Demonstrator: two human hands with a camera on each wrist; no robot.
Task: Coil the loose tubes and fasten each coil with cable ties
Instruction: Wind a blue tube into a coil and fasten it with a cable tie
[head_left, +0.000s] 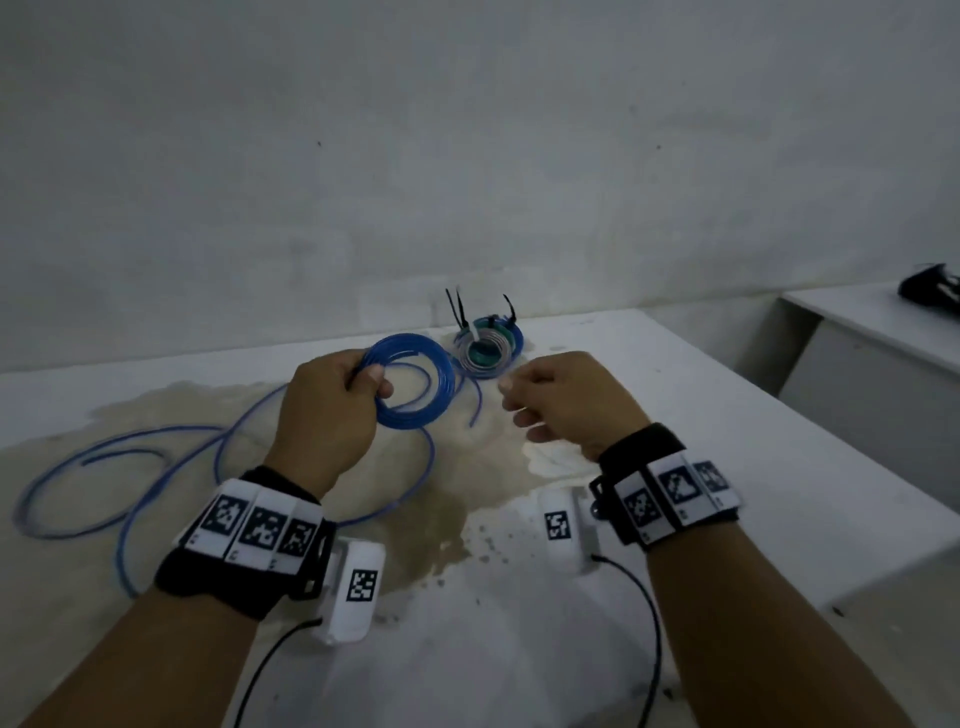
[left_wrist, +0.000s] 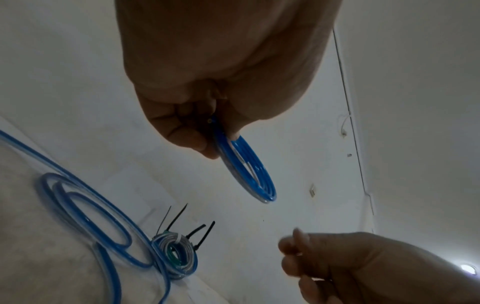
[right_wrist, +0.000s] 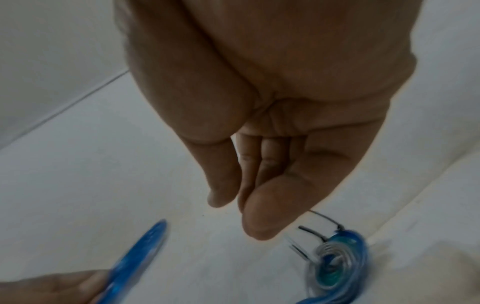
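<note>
My left hand (head_left: 370, 380) grips a small coil of blue tube (head_left: 415, 387) by its left side and holds it above the table; the left wrist view shows the coil (left_wrist: 249, 174) hanging from curled fingers (left_wrist: 192, 142). The rest of that blue tube (head_left: 130, 465) trails in loose loops over the table to the left. My right hand (head_left: 519, 405) hovers just right of the coil with loosely bent fingers (right_wrist: 226, 185) and nothing in it. Behind it lies a bundle of grey, green and blue coils (head_left: 485, 349) with black cable ties sticking up.
The white table (head_left: 701, 415) has a large brownish stain in its middle and backs onto a wall. Its right edge drops off beside a lower white cabinet (head_left: 872, 364) carrying a black object (head_left: 932, 288). Thin black cables run from both wrist cameras.
</note>
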